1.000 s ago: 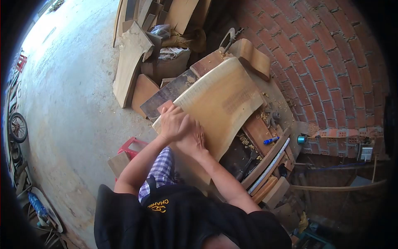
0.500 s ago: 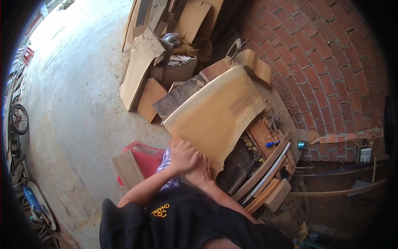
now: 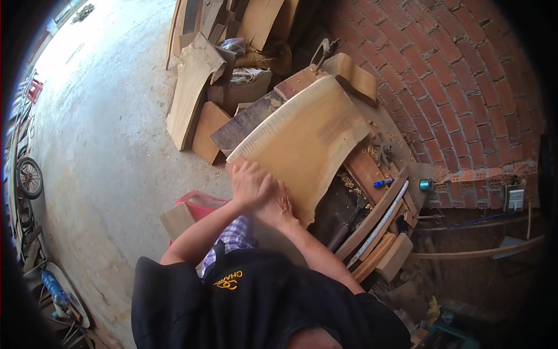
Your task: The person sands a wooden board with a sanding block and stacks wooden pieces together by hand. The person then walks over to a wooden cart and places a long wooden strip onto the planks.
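Observation:
A broad, pale wooden board (image 3: pixel 302 139) with one straight edge and one curved edge lies slanting away from me on the work surface. Both hands are together at its near left corner. My left hand (image 3: pixel 252 185) has its fingers curled and overlaps my right hand. Lower and to the right, my right hand (image 3: pixel 279 208) presses against the board's near end, its fingers bent and partly covered. A small reddish-orange patch shows by the left fingertips; whatever the hands grip is hidden beneath them.
Dark planks (image 3: pixel 244 129) support the board. Right of it lie wood shavings, a blue marker (image 3: pixel 382 183), a chisel-like tool (image 3: pixel 343 232) and curved wooden strips (image 3: pixel 375 221). A red plastic stool (image 3: pixel 200 203) stands at left. Wood pieces (image 3: pixel 195 87) lean behind; a brick wall (image 3: pixel 442 87) rises at right.
Both hands have slid forward and slightly left along the board's near left edge, staying together. The board keeps its place; the camera view has shifted a little.

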{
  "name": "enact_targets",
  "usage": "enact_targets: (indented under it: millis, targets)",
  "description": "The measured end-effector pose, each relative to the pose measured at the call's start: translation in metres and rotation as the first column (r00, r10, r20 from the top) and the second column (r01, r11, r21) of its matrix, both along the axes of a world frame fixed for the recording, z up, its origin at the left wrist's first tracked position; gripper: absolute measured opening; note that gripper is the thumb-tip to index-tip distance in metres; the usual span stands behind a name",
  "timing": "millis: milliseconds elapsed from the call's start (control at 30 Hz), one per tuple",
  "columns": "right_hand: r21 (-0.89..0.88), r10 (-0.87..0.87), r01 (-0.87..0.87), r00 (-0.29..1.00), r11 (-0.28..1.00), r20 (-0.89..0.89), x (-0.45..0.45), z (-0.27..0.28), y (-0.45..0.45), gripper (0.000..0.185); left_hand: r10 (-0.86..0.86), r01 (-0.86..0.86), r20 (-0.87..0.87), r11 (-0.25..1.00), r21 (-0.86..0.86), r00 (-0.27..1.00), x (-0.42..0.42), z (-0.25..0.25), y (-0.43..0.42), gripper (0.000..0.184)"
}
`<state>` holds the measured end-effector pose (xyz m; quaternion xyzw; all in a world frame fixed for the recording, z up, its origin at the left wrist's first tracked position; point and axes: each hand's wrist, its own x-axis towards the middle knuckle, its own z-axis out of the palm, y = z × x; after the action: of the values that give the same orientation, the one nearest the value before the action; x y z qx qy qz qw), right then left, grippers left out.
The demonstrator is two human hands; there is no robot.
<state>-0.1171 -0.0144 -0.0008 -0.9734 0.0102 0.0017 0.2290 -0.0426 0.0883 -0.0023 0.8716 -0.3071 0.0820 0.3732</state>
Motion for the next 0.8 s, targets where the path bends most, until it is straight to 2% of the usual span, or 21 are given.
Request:
enact_targets:
  millis: [33,100,167,233,267,333,367,400,433,500,567,633,700,800]
  targets:
    - [0.003,0.003,-0.003,0.999,1.0,-0.047,-0.029,0.011,-0.001,0.052,-0.005,0.005,-0.001,0.999,0.035,1.0,-0.029,-0.001,0.0,0.025]
    - [-0.042,-0.001,-0.003,0.996,0.999,-0.087,-0.065,0.013,-0.002,0.049,-0.04,0.041,0.017,0.999,-0.026,0.999,-0.062,-0.001,0.002,0.022]
    - [-0.057,-0.009,0.003,0.995,0.998,-0.097,-0.06,0.002,0.0,0.051,-0.086,0.086,0.0,0.996,-0.037,0.996,-0.054,-0.012,0.006,0.021]
    - [-0.068,0.0,-0.002,0.999,0.998,-0.033,-0.025,0.002,0.005,0.053,-0.035,0.047,0.086,0.988,-0.144,0.996,-0.019,-0.012,0.007,0.02]
    - [-0.063,0.0,-0.001,1.0,0.998,-0.018,-0.001,-0.005,0.008,0.056,-0.012,0.022,0.088,0.993,-0.118,0.996,0.003,-0.013,0.01,0.022]
    - [0.069,-0.009,0.019,0.991,0.997,-0.137,0.06,-0.004,0.009,0.057,-0.019,0.021,0.047,0.999,-0.04,0.999,0.058,-0.011,0.013,0.024]
    - [0.063,-0.021,0.026,0.997,0.998,-0.074,0.084,-0.001,0.01,0.058,-0.024,0.028,0.055,0.997,-0.066,0.998,0.085,-0.012,0.01,0.028]
    - [0.125,-0.053,0.066,0.993,0.99,-0.102,0.103,-0.01,0.009,0.058,-0.032,0.035,0.046,0.998,-0.054,0.998,0.105,-0.013,0.007,0.031]
    - [0.103,-0.106,0.117,0.988,0.988,-0.108,0.11,-0.008,0.01,0.057,-0.057,0.059,0.032,0.996,-0.072,0.998,0.114,-0.009,0.002,0.032]
    - [0.063,-0.143,0.146,0.988,0.987,-0.056,0.098,-0.012,0.01,0.057,-0.062,0.061,0.046,0.998,0.019,0.997,0.104,-0.005,0.0,0.031]
    - [0.022,-0.136,0.137,0.989,0.99,-0.065,0.056,-0.015,0.007,0.058,-0.085,0.087,0.052,0.996,-0.027,0.995,0.064,-0.009,-0.004,0.033]
    - [0.009,-0.122,0.122,0.992,0.993,0.02,-0.006,-0.008,0.005,0.059,-0.148,0.148,0.027,0.989,0.004,0.989,0.009,0.004,-0.006,0.028]
    - [0.025,-0.028,0.029,0.998,0.999,-0.05,-0.055,-0.007,-0.001,0.06,-0.191,0.189,0.05,0.981,0.053,0.98,-0.037,0.002,-0.007,0.026]
    - [0.053,-0.136,0.142,0.985,0.988,-0.107,-0.062,-0.013,0.0,0.06,-0.218,0.219,0.027,0.975,-0.043,0.975,-0.04,0.007,-0.014,0.026]
